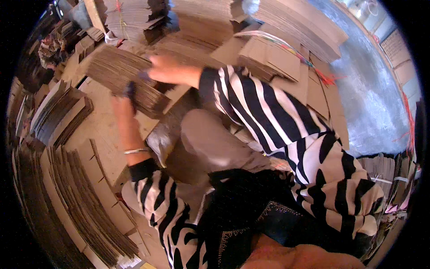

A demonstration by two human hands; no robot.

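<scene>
A thick stack of flat brown cardboard sheets (114,67) lies slantwise on the pale work surface in front of me, its layered edges turned up toward me. My left hand (123,105) grips the near-left side of this stack; a silvery bangle circles the wrist. Across the top, my right hand (165,70) closes on the far-right side, its fingers partly smeared by motion. Dark coverings show on the fingertips of both hands. Under the stack's right end, more cardboard is partly hidden.
Tall piles of cardboard (197,22) stand at the back. Upright rows of sheets (85,193) fill the left. A bundle of pink and white strings (309,65) lies over cardboard at the right, beside a blue-grey floor (376,103). A co-worker (50,50) sits at far left.
</scene>
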